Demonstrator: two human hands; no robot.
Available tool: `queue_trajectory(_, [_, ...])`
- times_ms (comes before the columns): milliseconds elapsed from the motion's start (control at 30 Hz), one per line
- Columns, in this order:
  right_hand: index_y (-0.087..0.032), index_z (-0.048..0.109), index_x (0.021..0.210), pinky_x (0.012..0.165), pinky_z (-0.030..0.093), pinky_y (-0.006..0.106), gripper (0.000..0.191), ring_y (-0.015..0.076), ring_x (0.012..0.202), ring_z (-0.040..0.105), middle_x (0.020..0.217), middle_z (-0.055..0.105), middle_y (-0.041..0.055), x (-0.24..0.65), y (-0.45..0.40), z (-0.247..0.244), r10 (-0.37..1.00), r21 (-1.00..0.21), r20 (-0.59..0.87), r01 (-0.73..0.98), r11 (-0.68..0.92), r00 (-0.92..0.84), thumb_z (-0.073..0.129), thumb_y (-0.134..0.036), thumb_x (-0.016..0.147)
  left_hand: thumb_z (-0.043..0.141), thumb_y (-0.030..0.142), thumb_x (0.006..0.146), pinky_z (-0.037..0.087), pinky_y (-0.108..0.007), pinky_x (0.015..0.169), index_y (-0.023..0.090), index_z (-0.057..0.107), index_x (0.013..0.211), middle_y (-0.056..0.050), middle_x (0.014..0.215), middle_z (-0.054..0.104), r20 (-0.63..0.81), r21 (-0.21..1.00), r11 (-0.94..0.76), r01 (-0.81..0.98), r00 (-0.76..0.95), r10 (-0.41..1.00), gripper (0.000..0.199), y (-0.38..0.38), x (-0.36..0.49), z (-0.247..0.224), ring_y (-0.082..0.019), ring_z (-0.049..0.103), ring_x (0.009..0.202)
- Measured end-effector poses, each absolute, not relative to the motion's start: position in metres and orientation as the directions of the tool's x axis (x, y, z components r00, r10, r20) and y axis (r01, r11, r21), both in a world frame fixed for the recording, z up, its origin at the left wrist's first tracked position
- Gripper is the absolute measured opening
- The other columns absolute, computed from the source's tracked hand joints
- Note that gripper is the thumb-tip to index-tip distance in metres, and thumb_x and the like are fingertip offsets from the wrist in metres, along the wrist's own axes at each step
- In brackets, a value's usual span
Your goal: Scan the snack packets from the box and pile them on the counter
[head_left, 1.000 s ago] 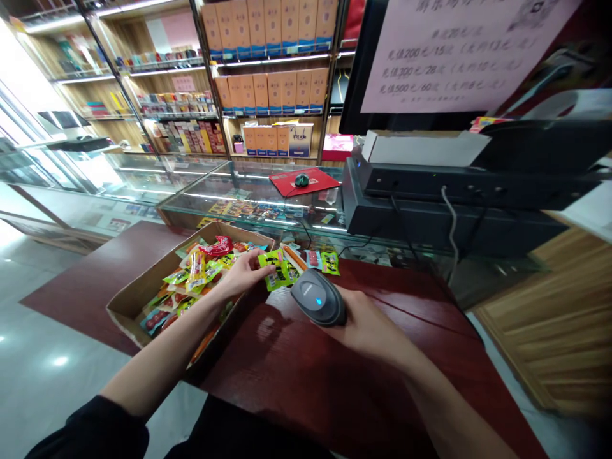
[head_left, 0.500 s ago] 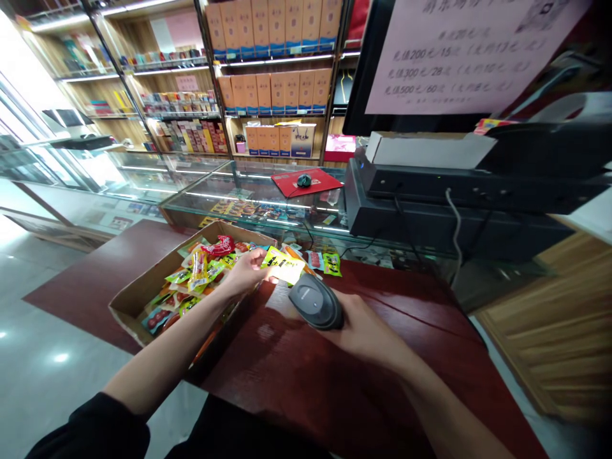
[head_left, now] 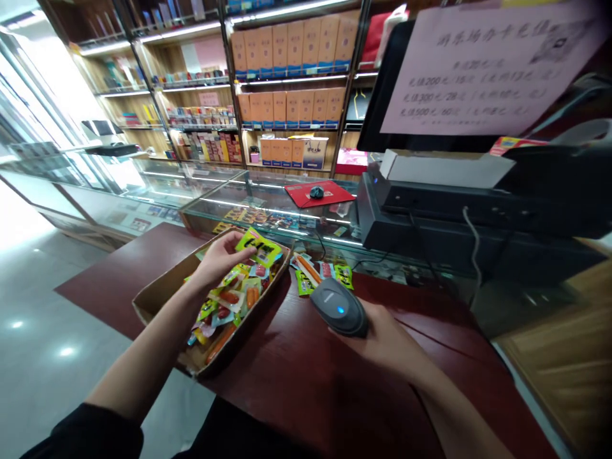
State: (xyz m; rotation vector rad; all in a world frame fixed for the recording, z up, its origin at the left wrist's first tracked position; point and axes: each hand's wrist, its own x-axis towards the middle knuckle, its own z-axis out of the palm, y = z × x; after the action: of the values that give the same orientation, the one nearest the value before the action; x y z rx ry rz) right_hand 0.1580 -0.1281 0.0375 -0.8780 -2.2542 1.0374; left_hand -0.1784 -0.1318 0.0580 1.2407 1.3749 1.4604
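A yellow-green snack packet (head_left: pixel 261 247) is pinched in my left hand (head_left: pixel 222 256), held above the far end of a cardboard box (head_left: pixel 157 290). Several small wrapped snacks (head_left: pixel 232 296) in mixed colours fill much of that box. My right hand (head_left: pixel 382 335) is wrapped round a dark grey barcode scanner (head_left: pixel 339 307), whose small blue light is lit. Its head points toward a few packets beyond it: a green packet (head_left: pixel 305 284), an orange sausage-like stick (head_left: pixel 308 268) and another green packet (head_left: pixel 343 275). The scanner's handle is mostly hidden by my hand.
Behind the dark red table (head_left: pixel 282 357) runs a glass display counter (head_left: pixel 215 210), with a mouse (head_left: pixel 316 192) on a red mat (head_left: pixel 329 193). A monitor bearing a pink price sheet (head_left: pixel 463 76) and black machines (head_left: pixel 430 197) stand at the right. Stocked shelves line the back.
My left hand has moved the packet left, from in front of the scanner to over the box. A green packet now shows beside the orange stick. The scanner's light has turned blue.
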Motion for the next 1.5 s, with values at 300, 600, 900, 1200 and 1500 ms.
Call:
queue_trajectory(300, [-0.017, 0.069, 0.091, 0.06, 0.054, 0.03, 0.03, 0.0236, 0.067, 0.07, 0.075, 0.074, 0.0067, 0.17, -0.105, 0.05, 0.872, -0.755, 0.219, 0.49, 0.435, -0.438, 0.07, -0.043, 0.078, 0.079, 0.045, 0.068, 0.056, -0.028, 0.061, 0.015, 0.064, 0.091, -0.004, 0.081, 0.069, 0.251, 0.93, -0.143, 0.338, -0.303, 0.919, 0.042, -0.149, -0.23, 0.09, -0.016, 0.066, 0.067])
queue_trajectory(600, [-0.017, 0.07, 0.102, 0.058, 0.054, 0.033, 0.033, 0.0253, 0.063, 0.07, 0.063, 0.072, 0.0053, 0.173, -0.095, 0.054, 0.889, -0.8, 0.259, 0.431, 0.417, -0.378, 0.07, -0.042, 0.079, 0.061, 0.018, 0.081, 0.048, -0.033, 0.085, 0.018, 0.068, 0.111, -0.011, 0.106, 0.07, 0.123, 0.281, -0.534, 0.798, 0.522, 0.844, 0.031, -0.053, -0.098, 0.014, -0.024, 0.065, 0.099])
queue_trajectory(900, [-0.019, 0.068, 0.107, 0.067, 0.055, 0.033, 0.034, 0.0243, 0.075, 0.071, 0.078, 0.075, 0.0051, 0.199, -0.102, 0.06, 0.905, -0.818, 0.286, 0.412, 0.402, -0.315, 0.069, -0.042, 0.082, 0.051, 0.006, 0.083, 0.042, -0.045, 0.09, 0.009, 0.068, 0.101, -0.021, 0.103, 0.069, -0.12, -0.168, -0.559, 0.812, 0.546, 0.829, 0.025, -0.01, -0.049, -0.028, -0.03, 0.066, 0.096])
queue_trajectory(1200, [-0.02, 0.067, 0.112, 0.087, 0.055, 0.038, 0.036, 0.0262, 0.096, 0.07, 0.104, 0.075, 0.0076, 0.197, -0.103, 0.06, 0.887, -0.818, 0.321, 0.375, 0.436, -0.331, 0.071, -0.037, 0.08, 0.055, 0.023, 0.082, 0.047, -0.025, 0.068, 0.018, 0.073, 0.103, -0.003, 0.084, 0.073, 0.073, 0.547, -0.408, 0.731, 0.444, 0.893, 0.028, -0.051, -0.078, 0.019, -0.02, 0.067, 0.077])
queue_trajectory(1500, [-0.019, 0.066, 0.112, 0.089, 0.055, 0.038, 0.036, 0.0263, 0.098, 0.069, 0.111, 0.074, 0.0086, 0.178, -0.112, 0.051, 0.836, -0.808, 0.316, 0.335, 0.485, -0.448, 0.072, -0.035, 0.08, 0.079, 0.037, 0.067, 0.047, -0.023, 0.062, 0.015, 0.067, 0.097, -0.003, 0.081, 0.072, -0.063, 0.986, 0.019, 0.167, 0.263, 0.963, 0.039, -0.1, -0.1, 0.021, -0.015, 0.064, 0.069])
